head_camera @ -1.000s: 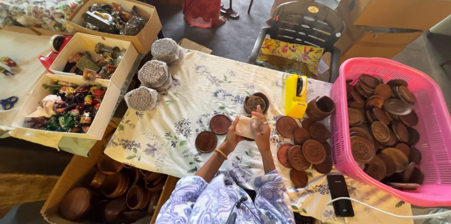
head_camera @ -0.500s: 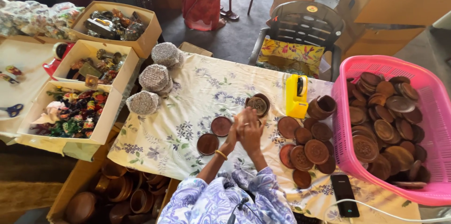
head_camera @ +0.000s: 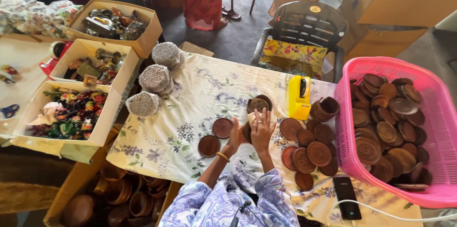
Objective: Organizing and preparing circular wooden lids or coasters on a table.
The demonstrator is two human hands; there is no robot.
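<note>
Just left of the yellow tape dispenser [head_camera: 299, 97] on the table [head_camera: 190, 113], the left hand [head_camera: 235, 135] and right hand [head_camera: 262, 131], pressed together half a second ago, now part slightly, fingers spread around a dark wooden disc [head_camera: 247, 131] between the palms.

craft packing workshop: cardboard boxes [head_camera: 85, 113] of trinkets, basket [head_camera: 442, 127] of wooden discs

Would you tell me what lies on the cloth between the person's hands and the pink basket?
In the head view, a cluster of round brown wooden discs lies between the hands and the pink basket, on the floral cloth.
</note>
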